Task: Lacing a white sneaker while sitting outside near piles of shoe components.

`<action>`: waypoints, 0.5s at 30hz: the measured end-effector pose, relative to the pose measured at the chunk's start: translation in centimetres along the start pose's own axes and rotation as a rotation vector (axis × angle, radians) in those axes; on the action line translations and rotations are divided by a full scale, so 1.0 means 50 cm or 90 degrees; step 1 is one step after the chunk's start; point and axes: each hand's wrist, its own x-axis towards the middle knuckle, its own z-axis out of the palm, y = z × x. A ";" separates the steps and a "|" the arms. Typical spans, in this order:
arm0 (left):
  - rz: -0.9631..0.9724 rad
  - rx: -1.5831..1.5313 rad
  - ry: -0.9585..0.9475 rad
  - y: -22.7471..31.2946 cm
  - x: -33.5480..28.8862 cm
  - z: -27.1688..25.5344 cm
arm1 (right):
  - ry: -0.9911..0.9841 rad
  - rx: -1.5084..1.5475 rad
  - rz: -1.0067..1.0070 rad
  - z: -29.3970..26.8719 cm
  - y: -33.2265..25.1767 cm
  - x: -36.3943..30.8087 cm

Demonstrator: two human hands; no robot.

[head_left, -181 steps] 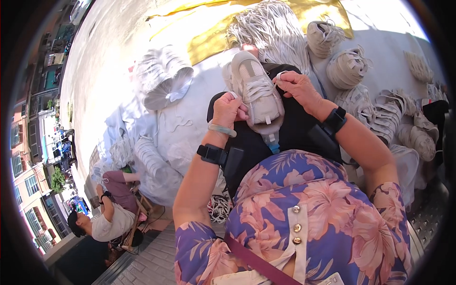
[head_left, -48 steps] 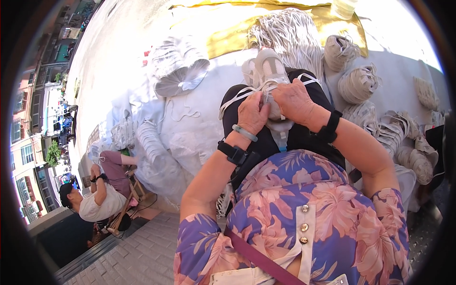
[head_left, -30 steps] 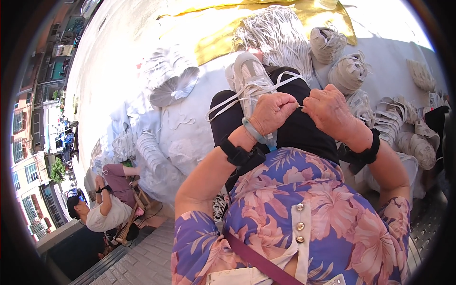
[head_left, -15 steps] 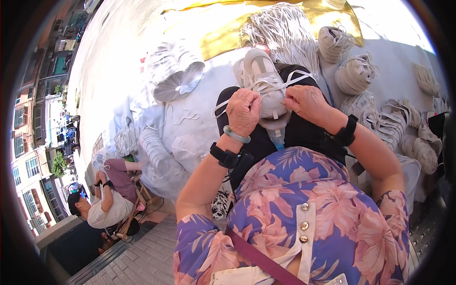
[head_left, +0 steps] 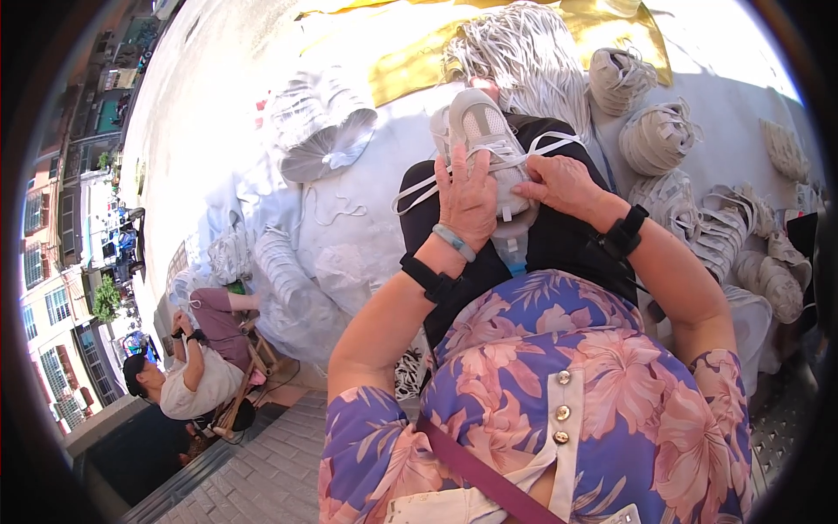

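A pale grey and white sneaker point(head_left: 483, 122) rests on my lap, its toe pointing away from me and its heel toward my body. White shoelace point(head_left: 555, 138) runs through its upper and loops out to both sides over my dark trousers. My left hand point(head_left: 467, 196) lies along the shoe's left side with its fingers stretched out, open. At the right side of the opening, my right hand point(head_left: 563, 182) is closed in a pinch at the lace; its fingertips partly hide what they grip. Another pale shoe point(head_left: 439, 128) shows partly behind the sneaker's left edge.
A thick heap of white laces point(head_left: 524, 61) lies on a yellow sheet point(head_left: 406, 74) ahead. Bundled pale shoe parts point(head_left: 656, 138) stand at the right. Plastic-bagged stacks point(head_left: 319, 122) lie at the left. A seated co-worker point(head_left: 201, 371) is at the lower left.
My left hand has opened from a closed grip and laid its fingers forward along the shoe. My right hand stays pinched at nearly the same place.
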 end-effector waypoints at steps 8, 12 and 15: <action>-0.042 -0.090 -0.014 -0.011 0.029 0.001 | 0.029 0.023 -0.022 0.014 0.022 -0.001; -0.045 -0.179 -0.050 -0.024 0.028 0.007 | 0.009 0.039 -0.022 0.009 0.029 -0.003; -0.049 -0.227 -0.034 -0.027 0.028 0.014 | 0.010 0.041 -0.027 0.011 0.036 -0.002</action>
